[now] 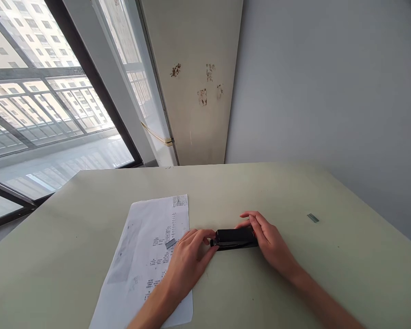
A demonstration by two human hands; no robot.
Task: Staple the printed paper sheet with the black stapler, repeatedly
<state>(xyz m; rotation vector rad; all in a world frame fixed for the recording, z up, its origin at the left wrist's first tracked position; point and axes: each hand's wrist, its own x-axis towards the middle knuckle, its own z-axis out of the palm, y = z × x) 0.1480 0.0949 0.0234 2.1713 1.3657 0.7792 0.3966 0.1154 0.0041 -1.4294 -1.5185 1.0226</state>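
A black stapler (pixel 235 236) lies on its base on the pale table, turned sideways between my two hands. My left hand (pixel 191 256) pinches its left end between thumb and fingers, with the wrist over printed paper sheets (pixel 123 274). My right hand (pixel 267 240) grips the stapler's right end, the thumb side toward me and the fingers behind it. A short strip of staples (pixel 170 243) rests on the paper, just left of my left hand. Another staple strip (pixel 313 218) lies apart on the table to the right.
The pale green table (pixel 277 192) reaches back to a grey wall (pixel 322 82) and a beige panel (pixel 195 123) with brown marks. A dark-framed window (pixel 96 77) stands on the left, with a railing outside.
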